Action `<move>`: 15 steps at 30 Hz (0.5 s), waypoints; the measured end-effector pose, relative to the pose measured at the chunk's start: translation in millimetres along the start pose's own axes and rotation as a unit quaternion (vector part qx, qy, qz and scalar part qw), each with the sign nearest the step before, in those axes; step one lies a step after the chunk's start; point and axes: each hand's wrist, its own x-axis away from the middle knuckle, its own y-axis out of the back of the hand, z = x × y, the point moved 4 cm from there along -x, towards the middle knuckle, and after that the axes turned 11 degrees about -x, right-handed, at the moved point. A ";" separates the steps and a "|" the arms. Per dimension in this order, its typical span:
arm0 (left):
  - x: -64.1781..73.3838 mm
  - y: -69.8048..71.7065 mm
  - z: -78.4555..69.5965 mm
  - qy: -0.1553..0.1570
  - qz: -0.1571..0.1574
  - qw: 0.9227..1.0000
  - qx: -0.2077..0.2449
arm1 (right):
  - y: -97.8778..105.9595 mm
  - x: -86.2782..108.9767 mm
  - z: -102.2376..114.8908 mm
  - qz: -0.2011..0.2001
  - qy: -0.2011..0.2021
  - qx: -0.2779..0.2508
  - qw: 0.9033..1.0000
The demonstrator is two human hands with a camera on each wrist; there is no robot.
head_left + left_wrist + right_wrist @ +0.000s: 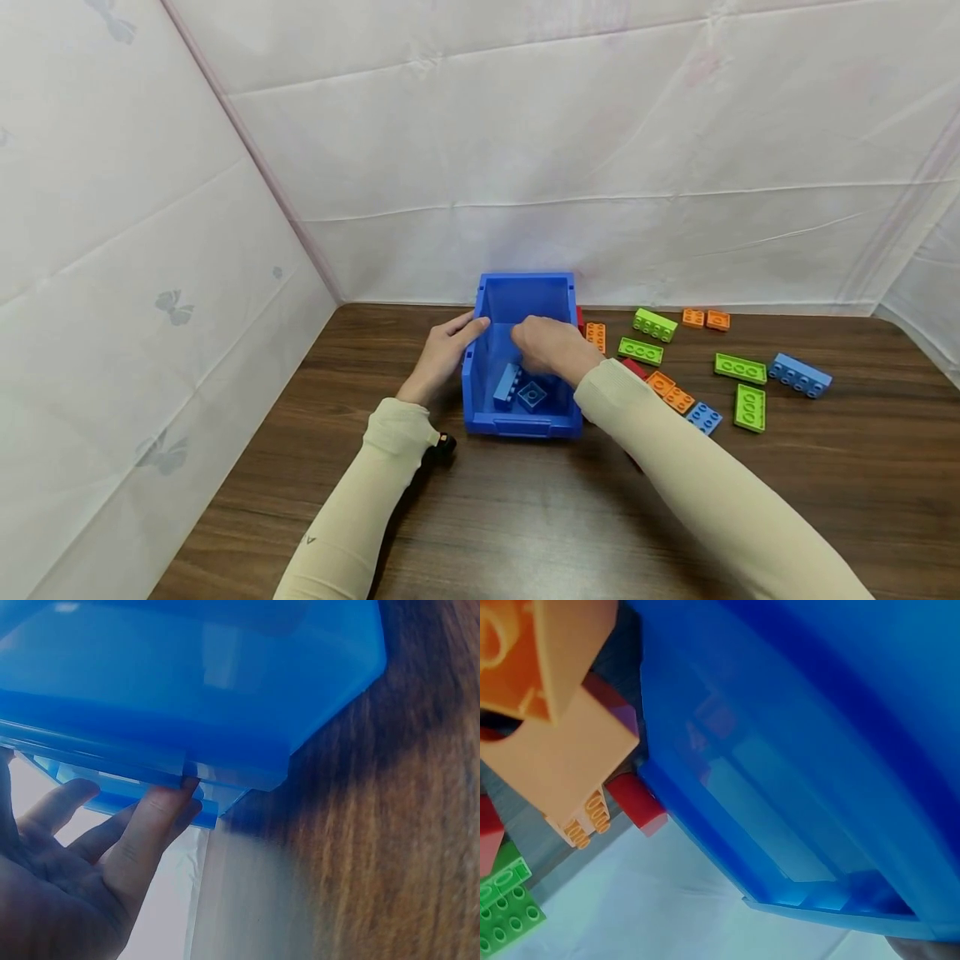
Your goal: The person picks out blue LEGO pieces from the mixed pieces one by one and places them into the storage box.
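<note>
Your left hand (441, 357) gripped the left rim of the bin (528, 297), its thumb at the edge. Your right hand (557, 344) was inside the bin, knuckles up, fingers bent downward. Fingertips hidden: could not tell whether they were together, apart or clamped on a brick.

The bin stood on the table (495, 517), between your two sets of fingers. On its floor, toward you from the right fingers, lay a long blue brick (507, 385) and, just beside it, a square blue brick (532, 396), hollow side up.

Outside, to the right of your right fingers: a red brick (637, 802) and an orange brick (596, 337) near the bin wall. Farther right of those fingers were a green brick (655, 325), a green plate (740, 367) and a blue block (800, 375). Beyond both hands hung a pale cloth (480, 150).
</note>
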 end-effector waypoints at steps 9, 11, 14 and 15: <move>0.1 -0.6 -0.2 0.000 0.002 1.000 0.005 | 6.9 1.5 -0.4 -0.064 0.029 -0.033 0.997; 0.0 -0.5 -0.2 -0.001 0.002 1.000 0.006 | 9.2 3.4 0.2 -0.082 0.039 -0.042 0.995; 1.0 -0.2 0.2 0.001 0.007 1.000 0.012 | 11.6 5.9 0.7 -0.110 0.056 -0.060 0.991; 1.1 -0.3 0.7 0.000 0.010 1.000 0.014 | 12.2 6.9 0.5 -0.119 0.059 -0.066 0.989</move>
